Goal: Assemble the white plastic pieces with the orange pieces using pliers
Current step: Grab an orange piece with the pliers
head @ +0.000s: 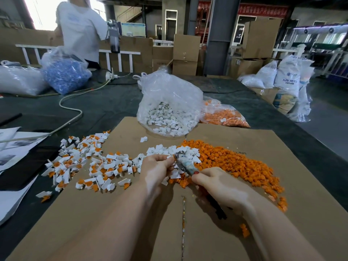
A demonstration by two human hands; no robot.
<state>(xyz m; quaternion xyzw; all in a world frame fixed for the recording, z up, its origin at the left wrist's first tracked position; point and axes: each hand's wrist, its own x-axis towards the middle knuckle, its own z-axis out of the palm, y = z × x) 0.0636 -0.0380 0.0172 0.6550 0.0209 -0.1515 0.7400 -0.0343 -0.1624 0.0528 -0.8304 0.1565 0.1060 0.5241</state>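
My right hand (216,183) grips the dark handles of the pliers (183,162), whose metal jaws point up and left over the loose white pieces (178,150). My left hand (156,166) pinches a small white piece at the jaws; the piece is mostly hidden by my fingers. A wide heap of orange pieces (235,164) lies to the right on the cardboard sheet (113,213). Joined white-and-orange pieces (84,166) are scattered to the left.
A clear bag of white pieces (167,117) and a bag of orange pieces (224,115) stand behind the cardboard. A white cable (73,110) and papers (11,146) lie at the left. A person in a white shirt (81,29) stands beyond a bag of blue parts (66,74).
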